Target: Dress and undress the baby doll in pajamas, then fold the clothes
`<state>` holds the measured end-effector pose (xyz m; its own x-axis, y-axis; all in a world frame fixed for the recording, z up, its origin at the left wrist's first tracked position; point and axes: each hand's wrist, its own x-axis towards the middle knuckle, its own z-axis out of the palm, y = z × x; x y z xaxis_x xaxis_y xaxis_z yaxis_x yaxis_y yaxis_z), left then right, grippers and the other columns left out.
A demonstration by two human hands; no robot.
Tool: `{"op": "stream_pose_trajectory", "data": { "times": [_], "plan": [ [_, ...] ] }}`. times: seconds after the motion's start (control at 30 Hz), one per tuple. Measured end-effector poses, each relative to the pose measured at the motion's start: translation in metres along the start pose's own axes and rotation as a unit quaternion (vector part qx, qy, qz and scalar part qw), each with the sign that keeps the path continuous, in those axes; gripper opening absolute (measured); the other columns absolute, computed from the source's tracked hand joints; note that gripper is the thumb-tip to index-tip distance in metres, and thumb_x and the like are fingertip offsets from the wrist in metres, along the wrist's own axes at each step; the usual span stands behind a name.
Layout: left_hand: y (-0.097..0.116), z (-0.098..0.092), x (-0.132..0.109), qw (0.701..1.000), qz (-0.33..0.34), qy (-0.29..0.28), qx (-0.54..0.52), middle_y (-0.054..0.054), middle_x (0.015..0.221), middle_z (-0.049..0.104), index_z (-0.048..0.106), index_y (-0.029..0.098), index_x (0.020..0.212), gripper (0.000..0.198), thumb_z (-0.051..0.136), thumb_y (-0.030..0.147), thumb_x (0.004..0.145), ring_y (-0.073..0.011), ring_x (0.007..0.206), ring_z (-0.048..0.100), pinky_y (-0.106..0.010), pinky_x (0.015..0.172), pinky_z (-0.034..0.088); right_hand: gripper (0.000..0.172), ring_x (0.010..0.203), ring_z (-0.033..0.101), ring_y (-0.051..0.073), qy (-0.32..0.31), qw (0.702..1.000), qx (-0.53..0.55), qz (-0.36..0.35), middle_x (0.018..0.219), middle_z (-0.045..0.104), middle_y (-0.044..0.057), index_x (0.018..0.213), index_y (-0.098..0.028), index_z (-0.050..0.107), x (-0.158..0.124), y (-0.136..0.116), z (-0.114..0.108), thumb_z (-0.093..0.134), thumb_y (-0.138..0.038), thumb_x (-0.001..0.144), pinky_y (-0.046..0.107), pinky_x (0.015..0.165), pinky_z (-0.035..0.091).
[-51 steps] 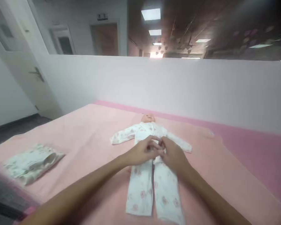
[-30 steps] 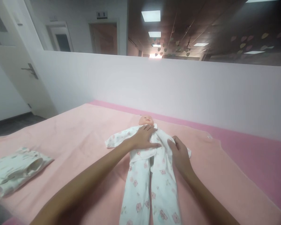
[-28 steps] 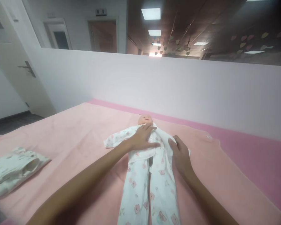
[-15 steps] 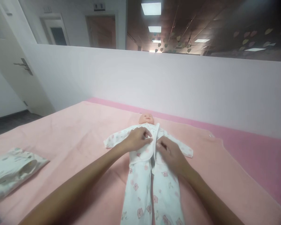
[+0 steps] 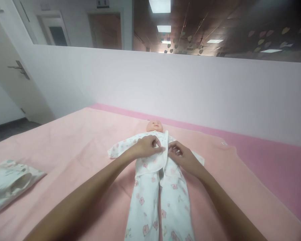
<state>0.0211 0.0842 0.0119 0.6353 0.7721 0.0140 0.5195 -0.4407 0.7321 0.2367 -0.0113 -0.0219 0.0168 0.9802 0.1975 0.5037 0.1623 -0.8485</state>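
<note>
A baby doll [image 5: 155,126] lies on its back, its head toward the wall. It wears a white baby jacket [image 5: 150,164] printed with small pink figures, and matching trousers [image 5: 142,207]. The jacket's front flap has a plain white edge running down the chest. My left hand [image 5: 150,146] pinches this flap between thumb and fingers. Across the opening, my right hand [image 5: 182,154] is closed with bent fingers at the jacket's other front edge. Any fastener between the fingertips is too small or hidden to make out.
A pink blanket [image 5: 72,144] covers the surface under the doll, over a darker pink mat [image 5: 273,160]. Folded printed cloth [image 5: 12,184] lies at the left. Behind stands a white wall [image 5: 165,87] with a window above; a door [image 5: 22,73] is at the far left.
The view has shifted slightly, so everything sits a little further left. My right hand has turned and its fingers have lifted to the flap's edge. My left hand keeps its pinch.
</note>
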Motion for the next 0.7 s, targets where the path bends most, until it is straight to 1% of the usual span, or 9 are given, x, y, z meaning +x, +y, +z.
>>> {"op": "stream_pose_trajectory", "data": {
  "times": [0.07,0.13,0.27,0.37,0.43,0.47,0.53,0.63,0.7],
  "plan": [
    [0.000,-0.001,-0.001,1.000,0.001,-0.003,0.008,-0.002,0.099,0.066,0.068,0.024,0.099,0.040,0.079,0.056,0.079,-0.0200,0.087,0.062,-0.030,0.071,0.043,0.021,0.084,0.057,0.019,-0.012,1.000,0.000,-0.007,0.097,0.069,0.002,0.108,-0.025,0.070,0.000,0.003,-0.002,0.067,-0.041,0.094,0.035,0.079,0.047],
    [0.001,-0.001,-0.002,1.000,0.008,-0.009,0.029,-0.003,0.107,0.067,0.067,0.024,0.104,0.048,0.084,0.058,0.074,-0.0230,0.093,0.064,-0.032,0.074,0.046,0.022,0.086,0.058,0.020,-0.024,1.000,0.001,-0.011,0.100,0.069,0.002,0.110,-0.026,0.071,0.000,0.006,-0.004,0.067,-0.042,0.096,0.035,0.080,0.048],
    [0.003,-0.002,-0.007,0.995,0.020,-0.025,0.092,-0.005,0.120,0.066,0.062,0.027,0.113,0.062,0.090,0.056,0.066,-0.0310,0.110,0.064,-0.039,0.089,0.049,0.028,0.087,0.060,0.020,-0.034,0.999,0.011,0.008,0.103,0.070,0.002,0.112,-0.027,0.072,0.002,0.011,-0.006,0.067,-0.051,0.098,0.035,0.080,0.049],
    [0.004,-0.002,-0.011,0.990,0.035,-0.041,0.130,-0.006,0.123,0.064,0.057,0.028,0.115,0.067,0.090,0.056,0.063,-0.0352,0.120,0.060,-0.047,0.101,0.046,0.034,0.097,0.064,0.022,-0.020,0.999,0.031,0.018,0.109,0.072,0.003,0.113,-0.027,0.073,0.004,0.013,-0.005,0.065,-0.057,0.100,0.037,0.089,0.050],
    [0.004,-0.002,-0.011,0.988,0.040,-0.055,0.141,-0.006,0.124,0.063,0.055,0.029,0.116,0.069,0.090,0.056,0.063,-0.0357,0.123,0.058,-0.049,0.106,0.044,0.037,0.103,0.065,0.023,-0.013,0.999,0.038,0.021,0.113,0.073,0.004,0.111,-0.026,0.073,0.003,0.011,-0.002,0.063,-0.060,0.101,0.038,0.094,0.049],
    [0.004,-0.003,-0.011,0.987,0.040,-0.060,0.143,-0.005,0.125,0.062,0.054,0.029,0.117,0.070,0.090,0.057,0.063,-0.0355,0.123,0.057,-0.050,0.107,0.043,0.038,0.101,0.065,0.022,-0.007,0.999,0.035,0.023,0.111,0.073,0.003,0.109,-0.026,0.073,0.002,0.009,0.000,0.062,-0.061,0.101,0.038,0.093,0.049],
    [0.003,-0.004,-0.011,0.986,0.039,-0.068,0.144,-0.005,0.125,0.062,0.053,0.029,0.118,0.070,0.089,0.056,0.064,-0.0348,0.123,0.057,-0.050,0.108,0.042,0.039,0.091,0.063,0.020,0.010,0.999,0.018,0.027,0.100,0.071,0.002,0.102,-0.025,0.071,-0.001,0.003,0.006,0.066,-0.063,0.098,0.035,0.085,0.048],
    [0.003,-0.004,-0.010,0.986,0.040,-0.067,0.147,-0.006,0.125,0.061,0.053,0.028,0.118,0.068,0.087,0.055,0.065,-0.0341,0.120,0.057,-0.051,0.107,0.042,0.041,0.073,0.053,0.017,0.043,0.998,-0.007,0.037,0.081,0.061,-0.001,0.088,-0.023,0.066,-0.004,-0.005,0.015,0.074,-0.063,0.091,0.032,0.070,0.043],
    [0.004,-0.003,-0.011,0.985,0.042,-0.066,0.151,-0.006,0.124,0.061,0.053,0.028,0.118,0.068,0.087,0.054,0.065,-0.0341,0.120,0.057,-0.051,0.107,0.042,0.043,0.069,0.049,0.016,0.063,0.997,0.014,0.047,0.074,0.055,-0.002,0.083,-0.023,0.062,-0.003,-0.008,0.018,0.075,-0.064,0.088,0.031,0.064,0.040]
  ]
}}
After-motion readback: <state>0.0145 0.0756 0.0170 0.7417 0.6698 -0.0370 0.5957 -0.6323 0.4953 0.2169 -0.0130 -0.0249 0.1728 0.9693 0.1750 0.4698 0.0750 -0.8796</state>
